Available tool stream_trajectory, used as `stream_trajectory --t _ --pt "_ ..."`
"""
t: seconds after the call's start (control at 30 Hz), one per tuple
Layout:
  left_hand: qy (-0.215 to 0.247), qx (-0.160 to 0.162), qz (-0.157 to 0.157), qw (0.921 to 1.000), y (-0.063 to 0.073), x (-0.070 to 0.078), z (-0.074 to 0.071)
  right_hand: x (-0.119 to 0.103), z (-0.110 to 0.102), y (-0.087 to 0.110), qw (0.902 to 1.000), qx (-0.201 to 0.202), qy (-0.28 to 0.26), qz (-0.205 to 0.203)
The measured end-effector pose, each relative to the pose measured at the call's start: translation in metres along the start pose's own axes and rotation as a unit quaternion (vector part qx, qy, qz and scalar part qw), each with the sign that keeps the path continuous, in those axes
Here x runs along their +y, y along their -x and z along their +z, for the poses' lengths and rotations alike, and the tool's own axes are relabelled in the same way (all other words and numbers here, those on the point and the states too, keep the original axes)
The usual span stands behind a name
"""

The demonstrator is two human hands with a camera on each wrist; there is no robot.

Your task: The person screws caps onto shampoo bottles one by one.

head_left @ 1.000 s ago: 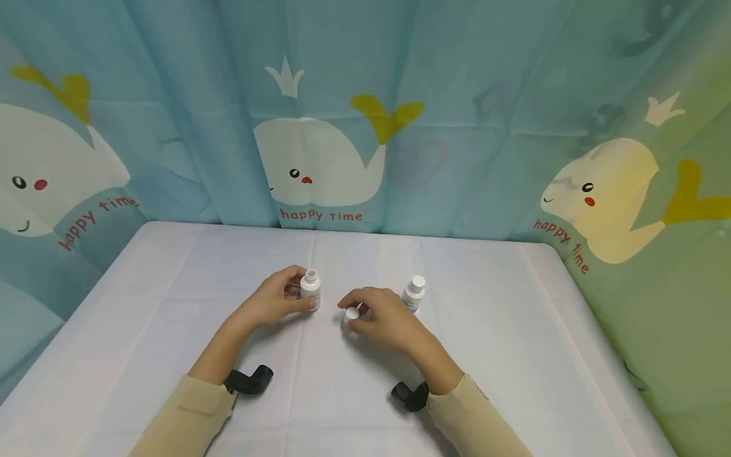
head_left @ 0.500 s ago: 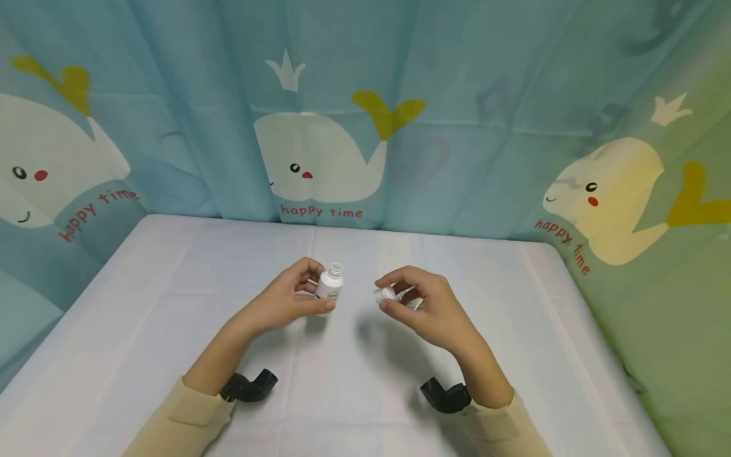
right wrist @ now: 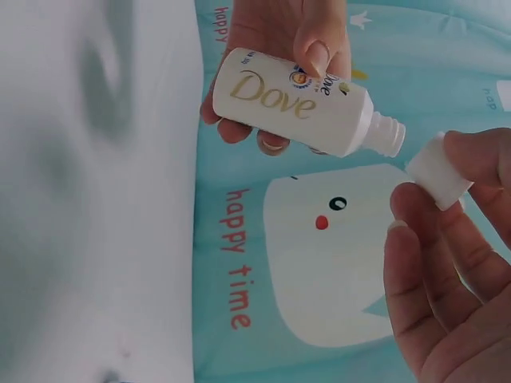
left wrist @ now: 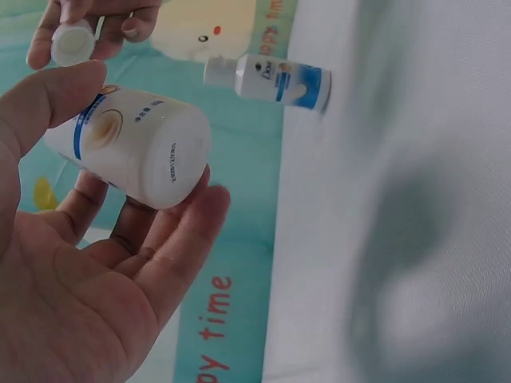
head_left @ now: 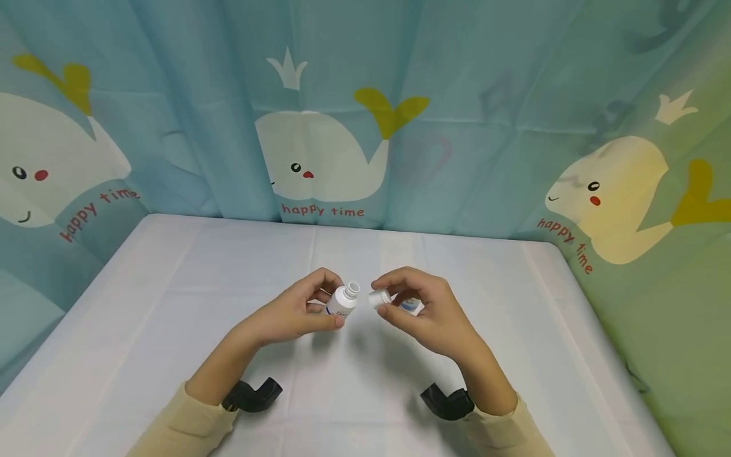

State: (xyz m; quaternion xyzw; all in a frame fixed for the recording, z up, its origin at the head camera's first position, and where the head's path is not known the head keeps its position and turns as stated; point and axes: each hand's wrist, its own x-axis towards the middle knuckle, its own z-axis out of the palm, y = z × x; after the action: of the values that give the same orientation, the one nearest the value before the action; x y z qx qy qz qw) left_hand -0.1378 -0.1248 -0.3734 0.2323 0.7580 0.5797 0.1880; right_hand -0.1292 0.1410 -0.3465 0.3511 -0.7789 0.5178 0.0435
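My left hand [head_left: 299, 308] grips a small white Dove bottle [right wrist: 291, 104] above the table, its uncapped threaded neck tipped toward the right. In the right wrist view the thumb lies along the bottle's side, with fingers behind it. A white cap [right wrist: 439, 171] is pinched between the thumb and fingers of my right hand [head_left: 425, 308]. Cap and bottle neck face each other with a small gap between them. Behind the right hand a second white and blue bottle [left wrist: 279, 81] stands capped on the table, mostly hidden in the head view.
The table [head_left: 228, 254] has a white cloth over it. A blue-green curtain [head_left: 468, 171] printed with whales hangs behind its back edge. A black wrist mount sits at each sleeve cuff.
Both hands have lifted off the table with the bottle and cap. The left hand has shifted right and tilted the bottle; the right hand has moved right and up, turning the cap toward the neck.
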Motion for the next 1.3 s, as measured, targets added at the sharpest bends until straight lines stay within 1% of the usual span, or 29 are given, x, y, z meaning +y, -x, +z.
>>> stream_trajectory --t 0.17,0.3,0.5,0.77,0.97,1.2,1.3 --pt "-0.021 -0.018 0.007 0.9996 0.0018 -0.0002 0.0031 -0.0009 0.0017 -0.0003 0.9999 0.008 -0.004 -0.010" --pt "-0.039 -0.035 0.013 0.9985 0.0026 -0.0015 0.0053 0.0002 0.0041 -0.0001 0.9997 -0.003 0.006 -0.022" --pt "-0.064 -0.033 0.020 0.9972 0.0036 -0.0003 0.0066 0.0015 0.0070 0.0000 0.9989 -0.011 0.033 -0.030" --pt "-0.061 -0.040 0.035 0.9967 0.0035 0.0021 0.0080 0.0018 0.0087 -0.0004 0.9992 -0.014 0.031 -0.019" --pt "-0.062 -0.036 0.035 0.9968 0.0036 0.0034 0.0080 0.0034 0.0070 -0.0005 0.9987 -0.017 0.038 -0.031" --pt "-0.064 -0.036 0.029 0.9968 0.0042 0.0043 0.0089 0.0046 0.0082 -0.0007 0.9990 -0.018 0.036 -0.018" --pt "-0.064 -0.037 0.031 0.9968 0.0048 0.0050 0.0098 0.0051 0.0096 -0.0006 0.9990 -0.018 0.031 -0.025"
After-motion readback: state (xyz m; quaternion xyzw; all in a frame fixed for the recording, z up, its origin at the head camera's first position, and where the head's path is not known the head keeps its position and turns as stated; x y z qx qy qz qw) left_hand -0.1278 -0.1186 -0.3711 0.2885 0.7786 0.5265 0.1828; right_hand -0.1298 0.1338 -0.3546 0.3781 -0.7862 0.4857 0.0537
